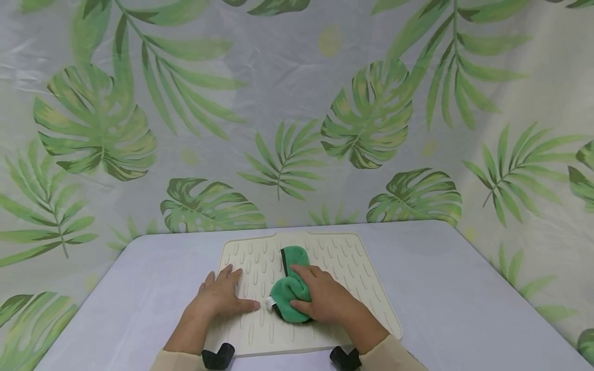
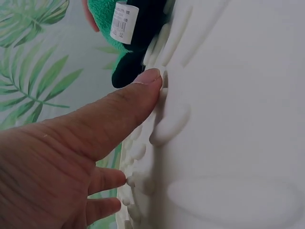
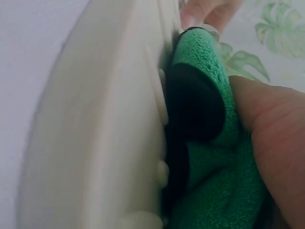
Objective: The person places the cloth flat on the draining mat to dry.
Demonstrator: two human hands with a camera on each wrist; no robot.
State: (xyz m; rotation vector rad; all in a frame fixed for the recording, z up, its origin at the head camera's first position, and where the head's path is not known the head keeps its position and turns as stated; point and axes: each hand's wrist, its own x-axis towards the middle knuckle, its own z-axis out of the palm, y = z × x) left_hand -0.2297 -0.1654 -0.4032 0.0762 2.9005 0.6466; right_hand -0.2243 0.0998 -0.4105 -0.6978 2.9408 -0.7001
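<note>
A green microfibre cloth [image 1: 284, 294] with black edging lies bunched on a cream mat [image 1: 274, 337] covered in raised oblong bumps. My right hand [image 1: 330, 298] grips the bunched part, thumb on the near side and fingers over the top. One strip of the cloth sticks out toward the far edge. A white printed tag [image 2: 125, 23] hangs from the cloth, on the side facing my left hand. Left of the cloth, my left hand [image 1: 221, 298] rests on the mat with fingers spread and straight. Its thumb points at the cloth, a small gap away. The right wrist view shows fleecy green folds [image 3: 209, 191] beside my thumb.
A white table [image 1: 445, 299] carries the mat and extends to both sides of it. Behind and around it hangs a leaf-patterned curtain [image 1: 297, 93]. Black wrist-worn devices [image 1: 219, 356] show at both cuffs, near the mat's front edge.
</note>
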